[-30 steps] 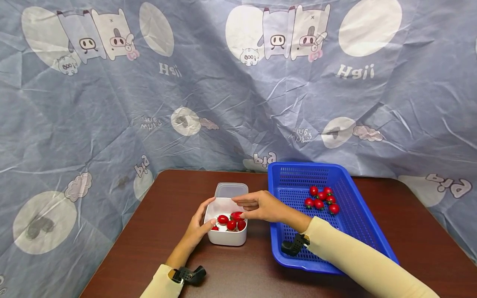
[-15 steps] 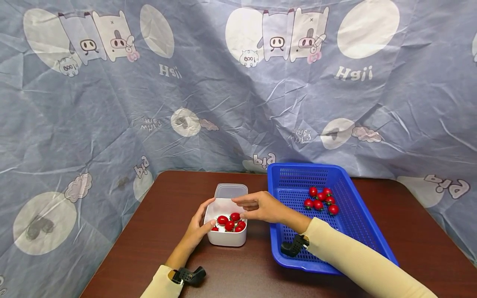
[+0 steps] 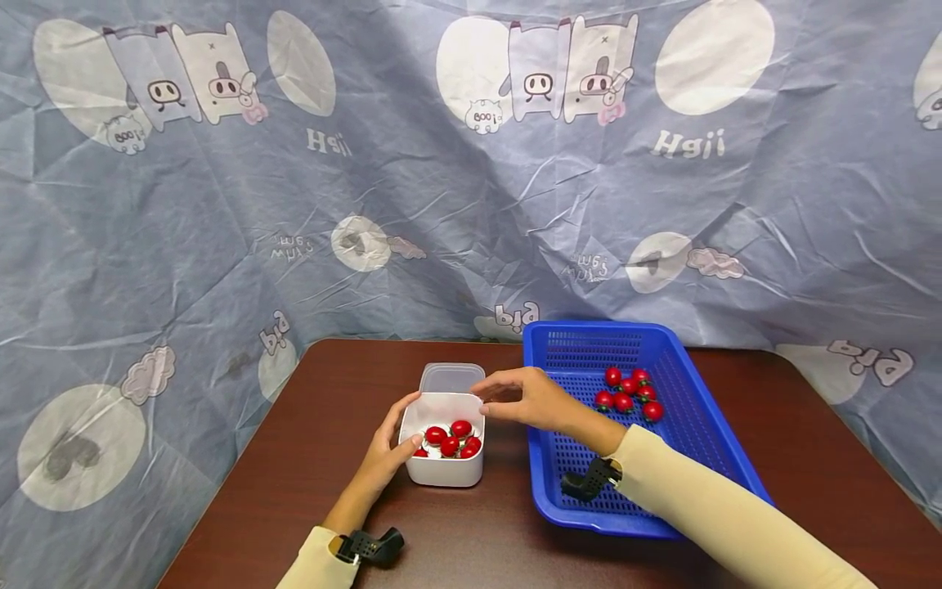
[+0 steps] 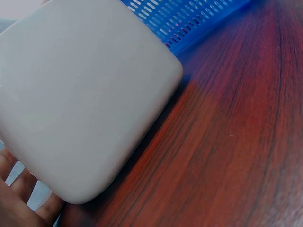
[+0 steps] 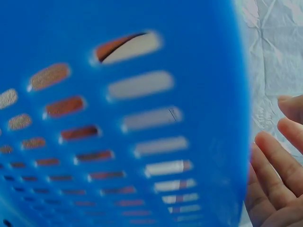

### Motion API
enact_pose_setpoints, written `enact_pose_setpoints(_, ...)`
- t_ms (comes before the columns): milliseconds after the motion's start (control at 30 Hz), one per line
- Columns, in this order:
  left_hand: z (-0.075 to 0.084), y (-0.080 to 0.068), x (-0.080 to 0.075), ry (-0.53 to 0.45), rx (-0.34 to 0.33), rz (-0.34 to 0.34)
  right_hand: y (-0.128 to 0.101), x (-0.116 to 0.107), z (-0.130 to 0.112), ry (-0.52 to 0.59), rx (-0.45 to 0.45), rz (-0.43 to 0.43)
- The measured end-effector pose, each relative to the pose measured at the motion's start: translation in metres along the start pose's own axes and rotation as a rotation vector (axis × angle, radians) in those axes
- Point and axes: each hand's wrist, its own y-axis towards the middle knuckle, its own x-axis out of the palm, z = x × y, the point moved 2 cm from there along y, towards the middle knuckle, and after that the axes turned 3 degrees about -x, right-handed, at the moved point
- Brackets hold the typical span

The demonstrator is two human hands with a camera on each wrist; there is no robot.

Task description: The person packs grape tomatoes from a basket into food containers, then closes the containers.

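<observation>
table (image 3: 309, 458): dark red-brown wood-look top, smooth, faint sheen, fine grain in the left wrist view. container (image 3: 444, 470): white plastic, matt, smooth walls. lid (image 3: 452, 377): translucent plastic, frosted. basket (image 3: 688, 425): blue plastic, glossy, perforated with slots. tomatoes (image 3: 450, 438): red, glossy skins. backdrop (image 3: 221, 245): blue-grey thin cloth, creased, printed, matt. sleeves (image 3: 706, 515): cream cloth, soft.

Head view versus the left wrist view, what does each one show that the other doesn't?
Only the head view shows the tomatoes inside the box, more tomatoes in the basket, the lid, the right hand above the box's rim and the printed cloth. Only the left wrist view shows the wood grain of the table close up. Both show the box, the basket, the table and the left hand holding the box.
</observation>
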Motion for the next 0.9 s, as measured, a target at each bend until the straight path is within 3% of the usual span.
enact_pose_setpoints(333,-0.004,0.0,-0.001,0.013,0.025,-0.004,-0.015,-0.029,0.003,-0.103,0.022,0.075)
enact_pose_setpoints(733,-0.002,-0.001,0.0,0.023,0.021,-0.005,-0.039,-0.06,0.006,-0.069,0.072,0.174)
enact_pose_setpoints(900,-0.001,-0.001,0.001,0.027,0.021,-0.001,-0.049,-0.076,0.025,-0.135,0.112,0.185)
